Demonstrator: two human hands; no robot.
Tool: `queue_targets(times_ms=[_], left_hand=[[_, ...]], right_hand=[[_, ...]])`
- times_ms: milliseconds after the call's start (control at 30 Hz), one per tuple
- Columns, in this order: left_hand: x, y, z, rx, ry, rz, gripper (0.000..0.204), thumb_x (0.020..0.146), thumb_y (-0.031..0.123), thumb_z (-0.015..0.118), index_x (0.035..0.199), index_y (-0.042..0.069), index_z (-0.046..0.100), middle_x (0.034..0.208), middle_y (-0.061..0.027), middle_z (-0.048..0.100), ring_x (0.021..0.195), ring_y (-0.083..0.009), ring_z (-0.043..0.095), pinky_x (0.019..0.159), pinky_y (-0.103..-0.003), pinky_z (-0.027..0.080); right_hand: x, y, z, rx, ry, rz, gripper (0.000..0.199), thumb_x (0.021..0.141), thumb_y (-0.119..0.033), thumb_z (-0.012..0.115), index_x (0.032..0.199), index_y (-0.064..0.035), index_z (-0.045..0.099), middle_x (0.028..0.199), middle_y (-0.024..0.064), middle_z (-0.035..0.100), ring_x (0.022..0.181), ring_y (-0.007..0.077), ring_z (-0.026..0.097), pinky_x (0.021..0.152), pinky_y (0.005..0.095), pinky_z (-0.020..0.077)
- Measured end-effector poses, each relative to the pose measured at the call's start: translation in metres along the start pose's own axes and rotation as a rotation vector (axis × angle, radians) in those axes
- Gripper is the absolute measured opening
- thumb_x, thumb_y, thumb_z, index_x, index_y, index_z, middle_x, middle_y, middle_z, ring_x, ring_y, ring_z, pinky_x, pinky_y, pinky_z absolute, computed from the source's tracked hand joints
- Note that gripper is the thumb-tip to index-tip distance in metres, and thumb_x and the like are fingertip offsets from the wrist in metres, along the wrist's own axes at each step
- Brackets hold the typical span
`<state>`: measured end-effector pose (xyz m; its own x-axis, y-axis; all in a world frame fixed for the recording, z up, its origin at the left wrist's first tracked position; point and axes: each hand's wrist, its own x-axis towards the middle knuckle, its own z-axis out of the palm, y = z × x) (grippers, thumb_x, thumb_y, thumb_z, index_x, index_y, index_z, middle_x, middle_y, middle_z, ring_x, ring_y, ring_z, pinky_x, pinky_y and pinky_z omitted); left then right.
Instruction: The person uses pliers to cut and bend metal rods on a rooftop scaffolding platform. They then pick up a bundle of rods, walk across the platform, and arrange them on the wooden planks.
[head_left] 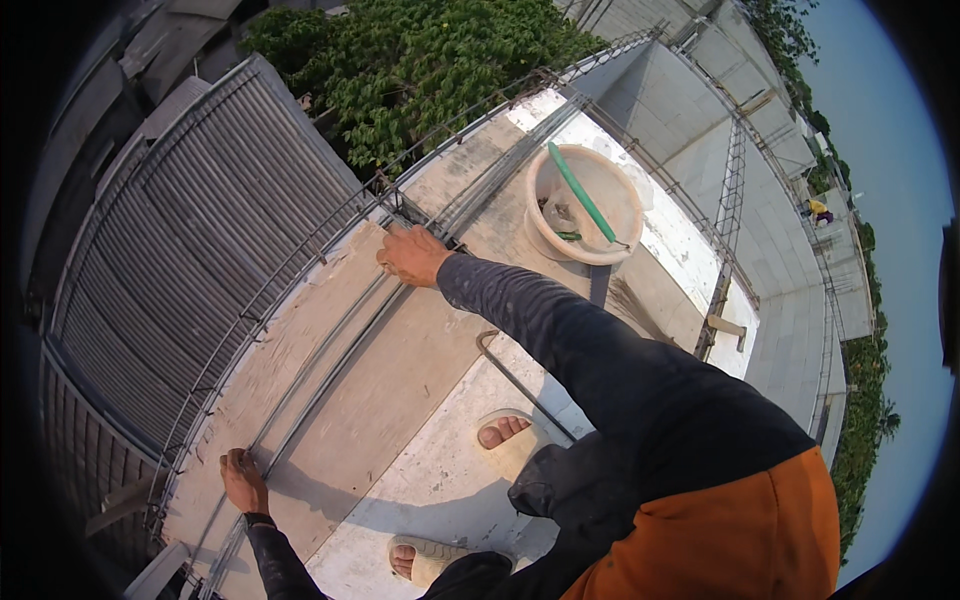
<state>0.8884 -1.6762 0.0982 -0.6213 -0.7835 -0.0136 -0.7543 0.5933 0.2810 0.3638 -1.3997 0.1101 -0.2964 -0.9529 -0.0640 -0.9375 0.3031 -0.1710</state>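
Several long thin steel rods (335, 362) run side by side along the worn boards under my hands. At the lower left, my left hand (245, 482) is closed on one end of this stretch, fingers curled round a rod. My right hand (412, 256) reaches forward and grips the rods farther up, where they meet a tied rebar joint; its fingertips are partly hidden. Between the two hands the rods lie just above the board surface. Just beyond my right forearm stands a whitish plastic bucket (538, 232) with a green tube (580, 192) laid across its rim.
A bent steel bar (522, 385) lies beside my sandalled feet. A wooden-handled tool (725, 326) rests at the right edge. Rebar cages (250, 318) line the left edge, above a corrugated roof (200, 240) lower down. A distant person (818, 212) is at far right.
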Motion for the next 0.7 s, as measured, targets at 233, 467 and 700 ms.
queue_targets(times_ms=[233, 467, 700], left_hand=[[0.004, 0.001, -0.001, -0.007, -0.023, 0.000, 0.011, 0.094, 0.013, 0.066, 0.102, 0.005, 0.067, 0.103, -0.0137, 0.064, 0.099, -0.0370, 0.063, 0.086, -0.046, 0.050], [0.002, 0.001, -0.002, 0.050, -0.017, 0.004, 0.015, 0.096, 0.016, 0.066, 0.104, 0.004, 0.067, 0.105, -0.0148, 0.064, 0.101, -0.0362, 0.064, 0.087, -0.046, 0.051], [0.003, 0.012, 0.003, -0.009, -0.021, 0.035, 0.014, 0.096, 0.016, 0.065, 0.106, 0.006, 0.067, 0.105, -0.0129, 0.065, 0.102, -0.0364, 0.063, 0.088, -0.047, 0.050]], right_hand=[[-0.012, -0.003, -0.003, 0.014, 0.051, -0.014, 0.010, 0.096, -0.024, 0.063, 0.102, -0.0160, 0.065, 0.106, 0.0080, 0.058, 0.116, 0.0303, 0.053, 0.087, 0.0504, 0.0459], [-0.008, -0.004, -0.001, 0.050, 0.084, -0.001, 0.012, 0.097, -0.027, 0.062, 0.102, -0.0167, 0.066, 0.107, 0.0088, 0.058, 0.115, 0.0317, 0.054, 0.087, 0.0517, 0.0458], [-0.024, -0.009, -0.028, 0.003, -0.019, 0.116, 0.027, 0.098, -0.028, 0.065, 0.119, -0.0125, 0.069, 0.117, 0.0123, 0.059, 0.117, 0.0331, 0.054, 0.093, 0.0511, 0.0475]])
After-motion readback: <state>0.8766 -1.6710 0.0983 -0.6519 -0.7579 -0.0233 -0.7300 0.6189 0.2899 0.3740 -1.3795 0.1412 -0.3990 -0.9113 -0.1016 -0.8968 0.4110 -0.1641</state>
